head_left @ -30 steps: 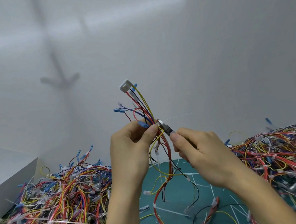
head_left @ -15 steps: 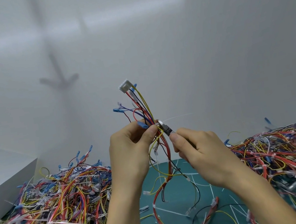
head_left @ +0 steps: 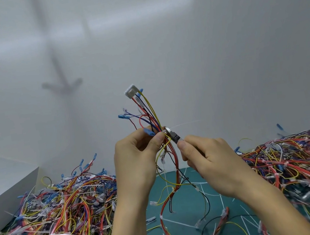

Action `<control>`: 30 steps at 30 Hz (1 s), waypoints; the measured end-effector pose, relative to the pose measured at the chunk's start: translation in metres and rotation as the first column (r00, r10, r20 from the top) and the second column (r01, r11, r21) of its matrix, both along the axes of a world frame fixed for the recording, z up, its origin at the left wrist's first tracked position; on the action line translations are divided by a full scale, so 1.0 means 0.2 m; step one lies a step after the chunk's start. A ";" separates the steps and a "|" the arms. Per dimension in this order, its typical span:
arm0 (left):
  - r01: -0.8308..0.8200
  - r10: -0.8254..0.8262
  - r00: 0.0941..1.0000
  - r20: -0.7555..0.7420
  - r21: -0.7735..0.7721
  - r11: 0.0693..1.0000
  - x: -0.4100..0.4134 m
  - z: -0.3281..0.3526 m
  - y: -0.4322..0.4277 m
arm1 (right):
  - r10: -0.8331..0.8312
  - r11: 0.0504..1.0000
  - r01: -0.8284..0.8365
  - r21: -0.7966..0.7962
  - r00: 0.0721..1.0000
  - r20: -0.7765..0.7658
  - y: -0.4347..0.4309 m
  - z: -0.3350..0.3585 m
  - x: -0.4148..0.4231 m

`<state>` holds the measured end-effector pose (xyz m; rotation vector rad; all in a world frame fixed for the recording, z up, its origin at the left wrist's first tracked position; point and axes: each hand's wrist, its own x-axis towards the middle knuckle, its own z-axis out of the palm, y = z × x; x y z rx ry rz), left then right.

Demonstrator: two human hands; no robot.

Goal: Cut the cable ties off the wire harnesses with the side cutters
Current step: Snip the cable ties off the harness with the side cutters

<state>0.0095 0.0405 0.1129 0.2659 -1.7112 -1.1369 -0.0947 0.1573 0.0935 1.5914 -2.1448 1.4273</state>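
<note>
- Pinching harness [head_left: 155, 117] upright with left hand [head_left: 137, 166].
- Gripping cutters [head_left: 171, 134] in curled right hand [head_left: 207, 159], tips touching harness.
- Left of harness, wire pile [head_left: 53, 214]; right, second pile [head_left: 298, 155].

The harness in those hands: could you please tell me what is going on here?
The left hand holds a harness up over the mat. The right hand grips the side cutters, their tip at a cable tie on the bundle. More harnesses sit in a left pile and a right pile.
</note>
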 end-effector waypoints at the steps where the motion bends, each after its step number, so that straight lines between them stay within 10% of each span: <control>1: 0.000 0.000 1.000 0.001 -0.003 1.000 0.00 0.00 0.00 | -0.001 1.000 0.001 0.001 1.000 -0.001 0.00 0.00 0.00; 21: -0.012 0.013 0.999 -0.036 0.033 0.999 0.01 -0.01 -0.04 | 0.073 0.996 -0.078 0.036 0.992 0.105 -0.01 0.00 0.02; 30: 0.018 -0.015 0.999 -0.031 0.074 0.997 0.04 0.01 -0.03 | 0.192 0.964 -0.103 -0.245 0.906 0.378 -0.02 0.02 0.03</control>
